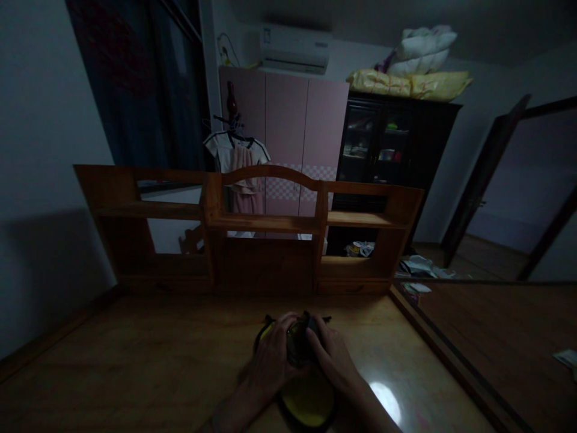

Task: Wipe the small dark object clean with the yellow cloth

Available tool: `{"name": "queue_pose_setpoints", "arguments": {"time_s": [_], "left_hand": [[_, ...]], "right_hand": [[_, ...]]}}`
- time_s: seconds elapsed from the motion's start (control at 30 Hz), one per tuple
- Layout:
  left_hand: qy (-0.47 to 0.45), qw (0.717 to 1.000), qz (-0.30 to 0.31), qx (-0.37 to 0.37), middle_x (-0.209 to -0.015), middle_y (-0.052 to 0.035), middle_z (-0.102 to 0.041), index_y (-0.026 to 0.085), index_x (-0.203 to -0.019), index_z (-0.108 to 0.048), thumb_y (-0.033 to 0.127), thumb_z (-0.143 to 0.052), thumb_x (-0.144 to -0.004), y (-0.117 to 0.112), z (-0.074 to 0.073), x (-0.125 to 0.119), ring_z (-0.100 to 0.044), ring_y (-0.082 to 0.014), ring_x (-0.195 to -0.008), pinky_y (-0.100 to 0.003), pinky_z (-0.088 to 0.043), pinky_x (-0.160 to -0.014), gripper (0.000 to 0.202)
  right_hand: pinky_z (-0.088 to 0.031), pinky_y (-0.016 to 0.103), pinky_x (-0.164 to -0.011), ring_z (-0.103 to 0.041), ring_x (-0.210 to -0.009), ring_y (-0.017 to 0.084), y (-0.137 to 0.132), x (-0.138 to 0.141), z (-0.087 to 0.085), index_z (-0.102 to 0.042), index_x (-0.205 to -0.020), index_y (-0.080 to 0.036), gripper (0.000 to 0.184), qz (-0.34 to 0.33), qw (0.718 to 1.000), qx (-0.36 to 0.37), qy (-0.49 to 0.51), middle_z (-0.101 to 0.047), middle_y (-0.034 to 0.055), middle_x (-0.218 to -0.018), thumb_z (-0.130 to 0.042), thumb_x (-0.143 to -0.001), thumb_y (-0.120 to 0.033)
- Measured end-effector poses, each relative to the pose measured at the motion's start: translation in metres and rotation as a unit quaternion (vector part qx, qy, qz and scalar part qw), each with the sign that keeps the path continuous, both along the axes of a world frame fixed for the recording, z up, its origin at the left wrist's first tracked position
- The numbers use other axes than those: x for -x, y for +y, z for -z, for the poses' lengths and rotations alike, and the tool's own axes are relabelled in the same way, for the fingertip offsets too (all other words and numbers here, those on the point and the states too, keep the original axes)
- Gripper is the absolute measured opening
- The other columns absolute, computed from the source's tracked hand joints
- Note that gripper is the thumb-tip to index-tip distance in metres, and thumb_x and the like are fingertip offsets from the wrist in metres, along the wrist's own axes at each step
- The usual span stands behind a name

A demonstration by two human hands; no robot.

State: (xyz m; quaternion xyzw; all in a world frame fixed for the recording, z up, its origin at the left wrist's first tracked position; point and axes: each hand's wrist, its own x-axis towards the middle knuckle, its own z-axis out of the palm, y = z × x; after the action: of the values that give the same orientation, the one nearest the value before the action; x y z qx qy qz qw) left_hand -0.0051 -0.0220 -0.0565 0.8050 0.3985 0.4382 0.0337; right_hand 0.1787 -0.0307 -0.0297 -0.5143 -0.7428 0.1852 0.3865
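Both of my hands rest on a small dark and yellow object [298, 344] lying on the wooden desk [148, 361]. My left hand [269, 356] curls over its left side, fingers bent around the dark part. My right hand [332, 355] covers its right side, fingers closed over the top. A yellow part [307, 399] of the same object or a pouch shows between my wrists. The room is dim and I cannot make out what the object is.
A wooden shelf unit [252, 224] stands at the back of the desk. Behind it are a pink wardrobe [297, 132], a dark cabinet [392, 144] with bedding on top, hanging clothes [238, 162] and an open door [487, 174] at right.
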Motion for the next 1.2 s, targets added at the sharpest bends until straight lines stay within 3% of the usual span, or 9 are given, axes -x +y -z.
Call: {"name": "queue_pose_setpoints", "arguments": {"time_s": [0.33, 0.73, 0.93, 1.2], "left_hand": [[0.003, 1.000, -0.009, -0.020, -0.131, -0.0162, -0.047, 0.018, -0.133, -0.032, 0.028, -0.079, -0.060, 0.0043, 0.0070, -0.0008, -0.050, -0.0323, -0.120, -0.050, -0.046, -0.096, 0.087], [-0.002, 1.000, -0.001, -0.031, -0.130, -0.0154, -0.049, 0.019, -0.133, -0.035, 0.030, -0.079, -0.061, 0.0033, 0.0040, 0.0005, -0.051, -0.0314, -0.120, -0.048, -0.047, -0.097, 0.085], [0.006, 1.000, 0.008, -0.021, -0.131, -0.0157, -0.048, 0.019, -0.134, -0.033, 0.032, -0.079, -0.061, 0.0074, 0.0098, 0.0022, -0.050, -0.0322, -0.120, -0.050, -0.046, -0.097, 0.087], [0.006, 1.000, 0.001, -0.015, -0.131, -0.0161, -0.048, 0.018, -0.132, -0.033, 0.031, -0.080, -0.058, 0.0057, 0.0078, 0.0018, -0.049, -0.0315, -0.121, -0.050, -0.044, -0.099, 0.089]], "right_hand": [[-0.048, 0.028, -0.074, -0.066, -0.085, 0.021, -0.0009, 0.0013, 0.0003, -0.046, -0.128, -0.019, 0.037, -0.008, 0.999, -0.043, -0.010, -0.070, 0.0075, -0.095, -0.040, -0.096, -0.037], [-0.050, 0.028, -0.071, -0.067, -0.082, 0.020, -0.0029, 0.0025, -0.0067, -0.048, -0.125, -0.020, 0.035, -0.020, 0.999, -0.042, -0.009, -0.070, 0.0064, -0.093, -0.041, -0.093, -0.032], [-0.050, 0.031, -0.081, -0.065, -0.095, 0.022, -0.0012, 0.0009, -0.0005, -0.048, -0.128, -0.020, 0.038, -0.011, 0.999, -0.042, -0.008, -0.068, 0.0087, -0.106, -0.044, -0.092, -0.033], [-0.049, 0.031, -0.078, -0.066, -0.091, 0.022, -0.0034, 0.0025, -0.0010, -0.046, -0.131, -0.018, 0.040, -0.009, 0.998, -0.040, -0.040, -0.069, 0.0102, -0.103, -0.040, -0.095, -0.037]]}}
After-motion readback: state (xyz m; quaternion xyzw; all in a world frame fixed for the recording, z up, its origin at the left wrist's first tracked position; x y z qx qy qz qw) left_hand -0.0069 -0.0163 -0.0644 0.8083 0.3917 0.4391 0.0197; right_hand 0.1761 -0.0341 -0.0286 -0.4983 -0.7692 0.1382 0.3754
